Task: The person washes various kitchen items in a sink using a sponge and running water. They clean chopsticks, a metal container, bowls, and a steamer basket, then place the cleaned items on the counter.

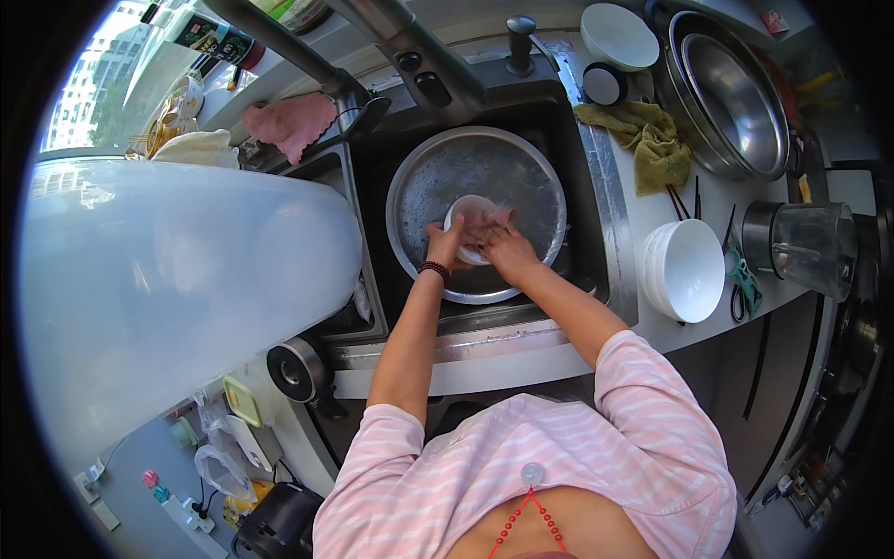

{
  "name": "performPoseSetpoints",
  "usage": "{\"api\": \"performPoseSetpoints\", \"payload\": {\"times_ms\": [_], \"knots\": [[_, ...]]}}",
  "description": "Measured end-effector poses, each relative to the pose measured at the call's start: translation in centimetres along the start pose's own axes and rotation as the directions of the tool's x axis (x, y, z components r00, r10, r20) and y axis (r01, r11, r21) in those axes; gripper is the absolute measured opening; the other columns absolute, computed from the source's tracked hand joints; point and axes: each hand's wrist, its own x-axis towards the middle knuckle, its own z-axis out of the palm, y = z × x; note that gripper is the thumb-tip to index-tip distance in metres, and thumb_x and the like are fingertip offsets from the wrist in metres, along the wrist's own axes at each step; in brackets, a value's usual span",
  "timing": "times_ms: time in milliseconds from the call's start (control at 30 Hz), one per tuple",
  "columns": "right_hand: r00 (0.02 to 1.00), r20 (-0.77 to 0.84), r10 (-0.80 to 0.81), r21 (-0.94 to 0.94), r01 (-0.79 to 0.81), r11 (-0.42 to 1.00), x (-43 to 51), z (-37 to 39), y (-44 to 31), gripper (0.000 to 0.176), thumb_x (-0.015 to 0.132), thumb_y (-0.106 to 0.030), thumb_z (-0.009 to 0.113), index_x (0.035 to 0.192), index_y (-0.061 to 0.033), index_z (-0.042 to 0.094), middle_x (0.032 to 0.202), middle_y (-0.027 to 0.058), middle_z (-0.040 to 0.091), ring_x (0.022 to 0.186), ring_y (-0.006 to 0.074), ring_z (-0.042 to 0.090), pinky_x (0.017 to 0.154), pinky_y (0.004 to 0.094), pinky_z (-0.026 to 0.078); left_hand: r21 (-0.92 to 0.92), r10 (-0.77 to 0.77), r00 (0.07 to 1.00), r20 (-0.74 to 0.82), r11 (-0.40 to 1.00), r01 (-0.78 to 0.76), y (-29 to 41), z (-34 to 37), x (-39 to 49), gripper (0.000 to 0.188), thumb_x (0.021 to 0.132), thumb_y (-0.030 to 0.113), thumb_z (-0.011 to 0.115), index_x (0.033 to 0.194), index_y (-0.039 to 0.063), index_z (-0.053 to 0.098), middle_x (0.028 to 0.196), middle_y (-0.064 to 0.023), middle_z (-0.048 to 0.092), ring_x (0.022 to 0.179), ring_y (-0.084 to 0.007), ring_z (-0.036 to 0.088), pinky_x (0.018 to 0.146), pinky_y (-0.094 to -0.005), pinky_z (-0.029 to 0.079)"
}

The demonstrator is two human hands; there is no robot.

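My left hand [445, 243] grips the side of a small white bowl [454, 209], its thumb over the rim. Inside the bowl, my right hand [512, 253] presses a wet pink cloth [482, 222]. Both hands and the bowl are over a wide stainless steel basin [398, 234] of soapy water [436, 171], with foam thickest at its left. The basin sits in a dark sink [587, 209]. The undersides of the bowl and the fingers in the cloth are partly hidden.
A grey faucet [433, 77] reaches over the basin's back. On the right counter are stacked white bowls [688, 272], scissors [744, 283], a blender jug [810, 244], an olive cloth [649, 140] and steel basins [733, 105]. A large translucent panel [195, 251] covers the left side.
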Motion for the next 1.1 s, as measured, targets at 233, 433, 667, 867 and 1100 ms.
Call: {"api": "performPoseSetpoints", "payload": {"times_ms": [233,433,667,867,1100], "knots": [[0.920,0.392,0.029,0.803,-0.357,0.478,1.8,-1.5,-2.9,0.046,0.075,0.000,0.059,0.118,-0.0150,0.062,0.123,0.0072,0.058,0.124,0.0208,0.045,0.097,0.0395,0.037,0.344,0.530,0.831,-0.166,0.821,-0.455,-3.4,-1.2,3.0,0.067,0.084,0.042,0.063,0.122,-0.001,0.028,0.120,-0.0279,0.044,0.103,-0.0351,0.054,0.092,-0.0368,0.041],[0.904,0.364,0.224,0.333,-0.351,0.875,1.1,-2.9,-1.5,0.038,0.077,-0.003,0.058,0.112,-0.0171,0.064,0.132,0.0035,0.051,0.128,0.0289,0.040,0.100,0.0458,0.036,0.294,0.397,0.907,-0.141,0.892,-0.344,-1.4,0.1,0.2,0.073,0.084,0.046,0.062,0.124,-0.005,0.028,0.123,-0.0320,0.043,0.103,-0.0431,0.056,0.090,-0.0423,0.044],[0.950,0.311,0.006,0.239,-0.084,0.967,-0.3,-4.6,-1.6,0.058,0.073,0.003,0.056,0.127,-0.0182,0.054,0.139,0.0140,0.042,0.130,0.0353,0.036,0.107,0.0512,0.025,0.044,0.038,0.999,-0.008,0.998,-0.038,-0.5,0.2,0.3,0.075,0.085,0.041,0.062,0.131,-0.003,0.023,0.132,-0.0349,0.032,0.110,-0.0438,0.052,0.100,-0.0484,0.039],[0.949,0.313,-0.049,0.369,-0.074,0.926,-0.6,-1.6,0.6,0.049,0.073,0.006,0.054,0.117,-0.0141,0.061,0.128,0.0145,0.053,0.122,0.0351,0.044,0.101,0.0462,0.036,0.803,0.509,0.713,0.482,0.069,-0.592,-1.7,-1.3,-2.2,0.064,0.085,0.036,0.062,0.136,0.010,0.035,0.144,-0.0297,0.020,0.125,-0.0422,0.042,0.102,-0.0547,0.037],[0.926,0.376,-0.017,0.206,-0.066,0.976,-0.6,-3.3,-0.1,0.023,0.079,-0.007,0.054,0.094,-0.0149,0.070,0.109,0.0038,0.064,0.117,0.0253,0.050,0.102,0.0454,0.036,0.493,0.007,0.655,0.756,-0.665,-0.562,-2.8,-1.5,1.4,0.027,0.082,0.019,0.060,0.108,0.017,0.067,0.124,-0.0112,0.056,0.119,-0.0297,0.050,0.107,-0.0395,0.033]]}}
